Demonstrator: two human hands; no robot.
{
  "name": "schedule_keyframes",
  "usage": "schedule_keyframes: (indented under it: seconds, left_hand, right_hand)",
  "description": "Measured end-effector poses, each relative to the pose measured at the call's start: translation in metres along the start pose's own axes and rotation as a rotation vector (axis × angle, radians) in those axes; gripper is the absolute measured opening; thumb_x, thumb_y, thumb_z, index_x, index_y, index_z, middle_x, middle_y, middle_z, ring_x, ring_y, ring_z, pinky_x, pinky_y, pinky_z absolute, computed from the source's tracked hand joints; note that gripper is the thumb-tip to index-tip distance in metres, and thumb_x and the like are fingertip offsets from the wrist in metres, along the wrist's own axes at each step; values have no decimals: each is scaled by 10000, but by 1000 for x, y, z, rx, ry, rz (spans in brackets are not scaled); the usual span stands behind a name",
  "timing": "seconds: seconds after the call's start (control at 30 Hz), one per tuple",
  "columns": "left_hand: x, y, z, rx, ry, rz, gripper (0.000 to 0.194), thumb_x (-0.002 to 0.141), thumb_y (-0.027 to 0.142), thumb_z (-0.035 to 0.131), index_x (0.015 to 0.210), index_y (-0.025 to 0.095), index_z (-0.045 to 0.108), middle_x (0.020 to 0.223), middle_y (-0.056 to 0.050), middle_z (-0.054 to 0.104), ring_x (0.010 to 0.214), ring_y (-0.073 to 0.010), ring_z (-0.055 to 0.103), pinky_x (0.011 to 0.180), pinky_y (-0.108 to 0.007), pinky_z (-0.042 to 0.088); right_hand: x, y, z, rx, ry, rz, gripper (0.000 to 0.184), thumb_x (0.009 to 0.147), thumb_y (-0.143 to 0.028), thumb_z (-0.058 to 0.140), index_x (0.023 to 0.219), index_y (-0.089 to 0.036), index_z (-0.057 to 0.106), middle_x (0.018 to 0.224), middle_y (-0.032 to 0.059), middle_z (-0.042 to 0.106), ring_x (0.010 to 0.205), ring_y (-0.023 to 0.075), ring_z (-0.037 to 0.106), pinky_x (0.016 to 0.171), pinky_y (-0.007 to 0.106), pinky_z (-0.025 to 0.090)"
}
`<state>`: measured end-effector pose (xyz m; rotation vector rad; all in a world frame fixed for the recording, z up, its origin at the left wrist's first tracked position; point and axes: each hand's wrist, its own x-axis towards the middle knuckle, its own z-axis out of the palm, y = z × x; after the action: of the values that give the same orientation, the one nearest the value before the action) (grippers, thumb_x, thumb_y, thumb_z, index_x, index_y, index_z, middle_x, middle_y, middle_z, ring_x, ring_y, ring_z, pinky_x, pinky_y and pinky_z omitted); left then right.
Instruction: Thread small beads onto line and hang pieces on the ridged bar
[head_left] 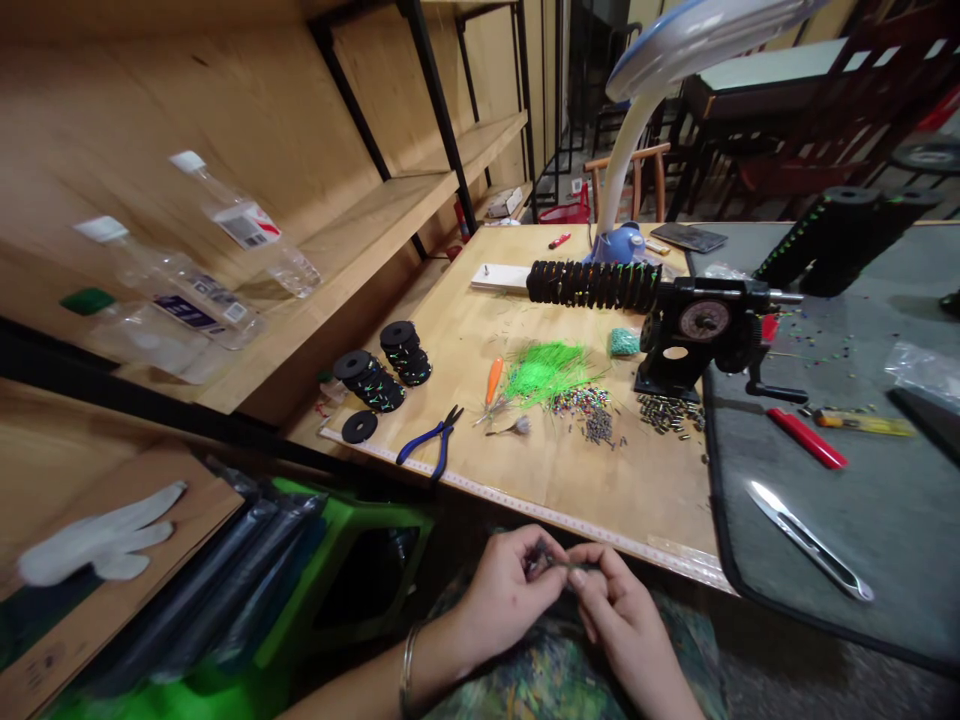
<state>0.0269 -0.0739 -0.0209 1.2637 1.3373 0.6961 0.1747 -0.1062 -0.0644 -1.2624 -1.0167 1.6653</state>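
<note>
The left forearm [360,685], bare, reaches in from the near left, its wrist fairly straight. The left hand [504,592] curls inward, thumb and forefinger bent toward their tips. From the near right, the right hand [619,608] angles left to meet it, its thumb drawn in close to the curved forefinger and its other fingers folded beneath. The fingertips of both hands come together, low and near.

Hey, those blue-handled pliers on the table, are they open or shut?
Open. The pliers lie flat on the table with their blue handles spread apart.
</note>
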Motion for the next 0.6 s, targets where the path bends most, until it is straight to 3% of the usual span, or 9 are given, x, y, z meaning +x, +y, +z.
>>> schedule_keyframes:
  seconds: [0.13,0.23,0.43,0.6]
  left_hand:
    - [0,0,-8,64,26,85,99,828,224,564,772,158,612,655,-6,600,560,-118,516,542,-206,397]
    - [0,-3,-10,86,33,134,159,878,272,527,783,170,604,621,6,579,516,-108,502,515,-203,382]
    - [8,-6,-23,-11,176,117,195,866,340,557,783,170,602,641,-5,619,481,-109,532,501,-211,406]
    - [8,1,-37,-146,57,39,227,822,374,613,832,148,612,827,-62,685,497,-90,545,530,-223,424]
  right_hand:
    - [-2,2,1,-47,-42,-1,369,840,-549,558,713,-211,482,488,-119,307,403,66,246,391,188,190]
    - [-3,5,1,-64,-24,-26,299,852,-464,546,699,-226,452,481,-120,285,389,70,258,381,187,202]
    - [-7,11,-1,-54,29,-20,236,815,-382,564,679,-230,444,448,-119,326,370,75,293,393,191,252]
    - [-7,8,1,53,63,-9,314,829,-495,554,706,-223,456,426,-109,396,367,76,306,410,188,259]
